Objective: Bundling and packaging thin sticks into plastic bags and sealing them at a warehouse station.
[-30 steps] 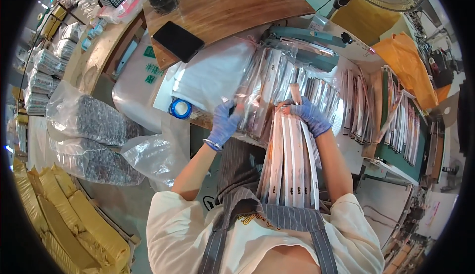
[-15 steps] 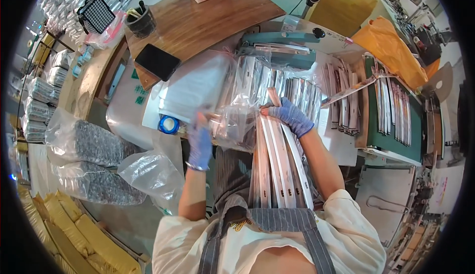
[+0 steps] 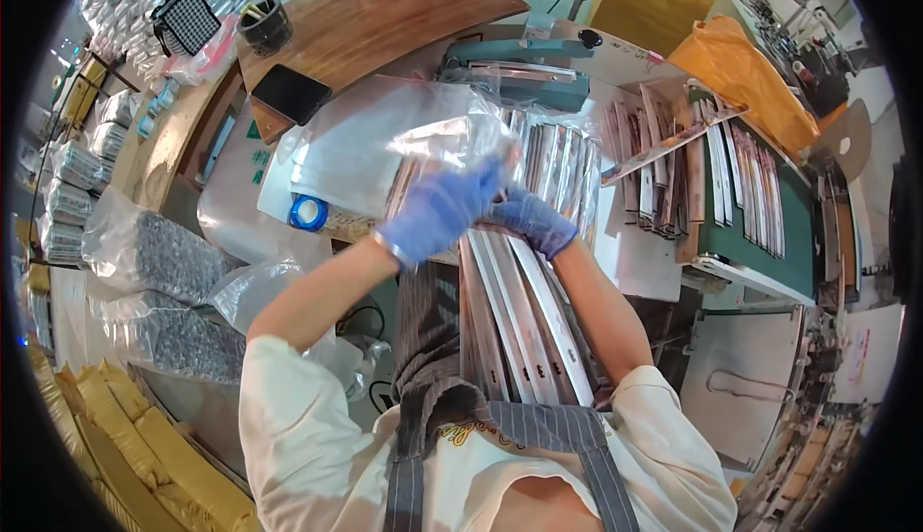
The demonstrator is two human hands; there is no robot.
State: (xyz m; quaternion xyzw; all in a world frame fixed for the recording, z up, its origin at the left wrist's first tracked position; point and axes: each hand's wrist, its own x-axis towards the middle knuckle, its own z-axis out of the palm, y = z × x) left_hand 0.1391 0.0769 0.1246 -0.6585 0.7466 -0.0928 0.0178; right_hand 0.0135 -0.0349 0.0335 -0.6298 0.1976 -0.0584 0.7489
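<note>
1. Across the lap, a bundle of long pale strips (image 3: 519,311) stands fanned, its lower ends against the apron (image 3: 553,428) and its upper ends under the gloved right hand (image 3: 534,220); this hand is curled narrow over them, much as it was half a second ago
2. Just beside it is the gloved left hand (image 3: 440,207), and this is the main change: half a second ago it was blurred and apart, left of the bundle; now it reaches across to the upper ends, so both hands seem to be working at one spot
3. Motion blurs the left fingertips, so I cannot tell whether they hold anything; the brown strip end that stuck up from the right hand earlier no longer shows clearly
4. Right beyond the left hand, shiny clear film (image 3: 452,136) catches the light, more raised and crumpled than before; whether the hand is touching it is unclear
5. Farther on, a blue tape roll (image 3: 295,220) sits left of the hands, and a packed row of strips (image 3: 558,162) lies beyond the right hand
6. Toward the far side, a black phone (image 3: 290,95) rests on the brown tabletop (image 3: 413,18); the whole view has shifted a little, the phone appearing farther left
</note>
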